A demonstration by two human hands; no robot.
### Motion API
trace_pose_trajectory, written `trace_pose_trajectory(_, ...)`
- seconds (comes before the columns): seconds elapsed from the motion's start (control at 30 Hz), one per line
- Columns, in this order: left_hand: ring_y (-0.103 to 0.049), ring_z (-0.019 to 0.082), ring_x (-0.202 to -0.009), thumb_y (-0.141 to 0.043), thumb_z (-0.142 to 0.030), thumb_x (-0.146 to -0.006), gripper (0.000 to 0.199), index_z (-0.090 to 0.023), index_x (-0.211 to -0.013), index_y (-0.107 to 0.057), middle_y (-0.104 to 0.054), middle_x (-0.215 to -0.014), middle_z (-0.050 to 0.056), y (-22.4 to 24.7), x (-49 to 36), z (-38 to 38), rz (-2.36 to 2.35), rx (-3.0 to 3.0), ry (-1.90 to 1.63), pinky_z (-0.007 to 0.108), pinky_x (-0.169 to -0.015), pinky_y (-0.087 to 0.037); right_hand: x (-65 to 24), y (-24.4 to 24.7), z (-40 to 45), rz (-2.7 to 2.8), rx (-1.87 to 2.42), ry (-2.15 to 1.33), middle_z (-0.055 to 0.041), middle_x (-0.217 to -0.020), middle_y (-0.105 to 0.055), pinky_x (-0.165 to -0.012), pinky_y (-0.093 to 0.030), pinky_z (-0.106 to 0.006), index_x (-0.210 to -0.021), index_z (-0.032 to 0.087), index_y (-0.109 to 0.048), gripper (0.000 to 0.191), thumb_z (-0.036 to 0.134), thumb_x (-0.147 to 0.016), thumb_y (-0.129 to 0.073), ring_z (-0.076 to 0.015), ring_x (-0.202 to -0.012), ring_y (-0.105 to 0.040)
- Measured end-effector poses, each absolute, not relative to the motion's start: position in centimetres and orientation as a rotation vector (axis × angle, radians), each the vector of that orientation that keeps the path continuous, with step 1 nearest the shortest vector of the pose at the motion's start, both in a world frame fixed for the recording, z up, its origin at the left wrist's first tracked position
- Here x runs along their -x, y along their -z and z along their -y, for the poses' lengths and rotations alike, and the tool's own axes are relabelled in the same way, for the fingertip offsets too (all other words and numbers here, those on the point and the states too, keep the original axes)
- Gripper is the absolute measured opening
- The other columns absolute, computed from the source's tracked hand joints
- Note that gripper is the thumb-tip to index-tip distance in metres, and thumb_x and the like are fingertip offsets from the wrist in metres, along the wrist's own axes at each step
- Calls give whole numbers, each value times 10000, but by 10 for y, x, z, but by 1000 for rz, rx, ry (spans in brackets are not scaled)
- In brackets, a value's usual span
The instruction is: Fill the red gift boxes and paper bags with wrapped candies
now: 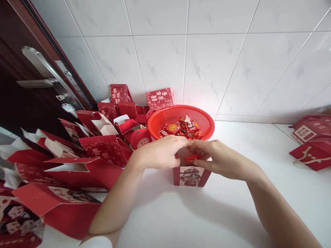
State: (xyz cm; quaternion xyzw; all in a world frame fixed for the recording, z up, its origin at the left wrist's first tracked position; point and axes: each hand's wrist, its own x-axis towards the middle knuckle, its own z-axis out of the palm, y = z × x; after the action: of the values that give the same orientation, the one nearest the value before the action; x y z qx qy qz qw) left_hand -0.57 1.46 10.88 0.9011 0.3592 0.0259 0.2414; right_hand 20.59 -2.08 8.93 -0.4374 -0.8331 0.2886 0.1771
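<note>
A small red gift box (191, 176), with a printed couple on its front, stands upright on the white surface. My left hand (162, 151) is closed on the box's left rim, its fingertips partly hidden behind the far edge. At the box's open top, my right hand (219, 158) pinches a red-wrapped candy (192, 158) between thumb and fingers. Just behind the box sits a red plastic colander (204, 117) holding several wrapped candies (187, 126). How much lies inside the box cannot be seen.
Many red gift boxes (100, 151), some with flaps open, crowd the left side. At the far right stand a folded-up red box (312, 127) and a red box with a cord (314, 155). A tiled wall (160, 55) closes the back; a dark door (15, 69) is at left.
</note>
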Motion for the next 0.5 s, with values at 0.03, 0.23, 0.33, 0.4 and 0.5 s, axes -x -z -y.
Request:
trace_pose_trajectory(0.03,-649,246,-1019,-571,-56,-755,390,-231,-1084,-685,-710,-1108,37,-108,6,-15,-985,-2466,-72,309,-771,-483,-206,-89,20,2354,1207,-840,-34,-885,-730,-615,-485,-273,-1058,226,-663,172,201,-918,-567,-175,-726,-651)
trace_pose_trajectory(0.23,-648,235,-1055,-546,-25,-754,419,-229,-1092,-684,-715,-1120,25,-108,6,-15,-929,-2541,-119,294,-781,-494,-213,-89,19,2383,1103,-837,-29,-895,-750,-674,-551,-292,-1036,233,-699,167,212,-946,-560,-176,-752,-688)
trace_pose_trajectory(0.33,-681,214,-990,-518,-6,-774,416,-226,-1083,-689,-719,-1103,22,-112,6,-1,-892,-2592,-179,274,-729,-499,-222,-98,26,2474,962,-817,-35,-963,-761,-718,-572,-285,-1134,251,-705,217,242,-964,-572,-179,-820,-713)
trace_pose_trajectory(0.4,-694,210,-963,-509,-10,-804,395,-219,-1085,-691,-719,-1104,34,-114,8,13,-889,-2660,-222,279,-744,-513,-230,-109,37,2553,859,-805,-44,-1005,-767,-738,-583,-280,-1178,262,-707,241,276,-960,-607,-188,-863,-725)
trace_pose_trajectory(0.5,-693,227,-1038,-505,-32,-853,414,-220,-1182,-674,-709,-1181,60,-117,11,33,-894,-2768,-311,304,-857,-534,-240,-125,55,2577,856,-747,-58,-1036,-772,-738,-597,-286,-1176,268,-718,247,297,-940,-651,-206,-874,-736)
